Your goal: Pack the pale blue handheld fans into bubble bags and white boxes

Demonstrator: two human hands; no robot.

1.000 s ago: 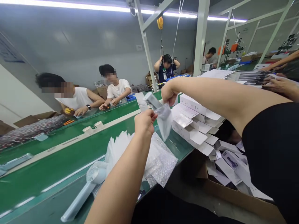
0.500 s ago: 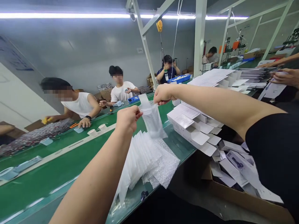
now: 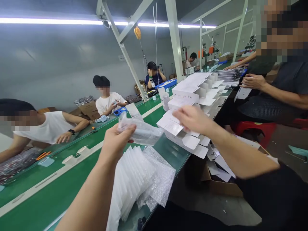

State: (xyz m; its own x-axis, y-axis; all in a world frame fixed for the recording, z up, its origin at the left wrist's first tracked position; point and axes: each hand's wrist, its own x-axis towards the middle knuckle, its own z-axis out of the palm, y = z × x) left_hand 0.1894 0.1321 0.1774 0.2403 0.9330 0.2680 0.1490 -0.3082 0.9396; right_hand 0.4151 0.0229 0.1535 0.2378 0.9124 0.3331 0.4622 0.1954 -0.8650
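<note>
My left hand (image 3: 117, 139) grips a translucent bubble-wrap pouch (image 3: 146, 132), held tilted above the bench; something pale shows faintly inside it. Below the pouch, several flat white pouches (image 3: 132, 179) lie fanned out beside bubble-wrap sheets (image 3: 161, 178). My right hand (image 3: 192, 118) is in front of stacked white cartons (image 3: 170, 123) with open end flaps, and motion blur hides how its fingers are set. Whether it touches a carton I cannot tell. Behind the pouch a white open carton (image 3: 134, 110) is partly covered.
A green conveyor belt (image 3: 79, 179) runs along the left, with a roll of tape (image 3: 69, 159) on its middle rail. Co-workers sit across the belt and at the right. A cardboard box (image 3: 223, 187) of cartons stands below the bench, near a red stool (image 3: 256, 130).
My right hand has let go of the pouch and moved right to the cartons. The left hand has tipped the pouch from upright to nearly level. The view has turned right.
</note>
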